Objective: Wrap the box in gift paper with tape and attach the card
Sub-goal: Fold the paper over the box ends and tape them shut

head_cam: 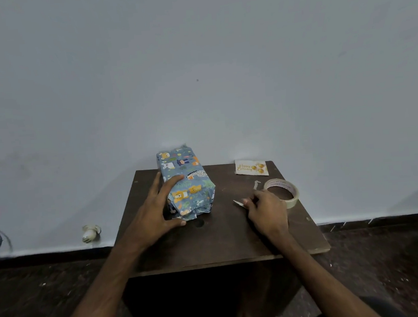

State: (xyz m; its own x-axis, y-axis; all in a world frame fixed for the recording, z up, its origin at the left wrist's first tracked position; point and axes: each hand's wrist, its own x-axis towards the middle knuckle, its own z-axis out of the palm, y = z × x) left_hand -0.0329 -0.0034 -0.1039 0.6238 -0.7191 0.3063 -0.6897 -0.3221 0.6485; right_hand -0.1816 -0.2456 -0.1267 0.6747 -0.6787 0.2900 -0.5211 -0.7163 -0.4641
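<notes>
A rectangular box wrapped in blue gift paper printed with cartoon animals [187, 182] is lying on a dark brown wooden desk [222, 242], left of centre. Its long axis is running from the near edge towards the pale wall [196, 71], with the far end leaning slightly left. The left hand [154, 212] is gripping the box's near left corner, fingers [172, 180] curving over the top and thumb hooking under the near end. The right hand [269, 211] is resting on the desk well apart from the box, its fingers pinching a small pale sliver [239, 203], possibly tape.

Just behind that hand a beige tape roll [295, 196] is lying flat; its red printing is too small to read. At the far right corner a cream card [250, 167] is reading "Happy Birthday" in gold beside gold balloons.

On the floor to the left, a small white object [90, 233] is sitting against the wall.
</notes>
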